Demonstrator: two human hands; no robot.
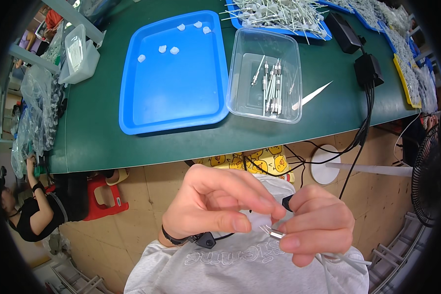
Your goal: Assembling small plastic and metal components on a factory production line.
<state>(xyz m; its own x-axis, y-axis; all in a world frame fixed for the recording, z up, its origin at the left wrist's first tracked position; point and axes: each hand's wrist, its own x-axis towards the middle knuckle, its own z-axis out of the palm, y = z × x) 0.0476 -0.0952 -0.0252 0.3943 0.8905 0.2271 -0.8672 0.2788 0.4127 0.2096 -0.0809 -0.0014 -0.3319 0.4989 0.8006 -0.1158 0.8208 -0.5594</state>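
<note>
Both hands are held close to my chest, below the table edge. My left hand (215, 203) pinches a small white plastic piece (256, 221) between thumb and fingers. My right hand (318, 223) grips a thin metal-tipped component (275, 233) with white wires (340, 257) trailing down to the right. The metal tip touches the white piece. A black cable end (287, 202) shows between the two hands. A black band (174, 238) sits on my left wrist.
On the green table (93, 132) stand a blue tray (174, 73) with a few white caps, a clear box (265, 73) of metal-tipped parts, white tweezers (311, 96), black adapters (367, 68) and more trays of parts. A red stool (103, 198), a person at the left and a fan (426, 176) are nearby.
</note>
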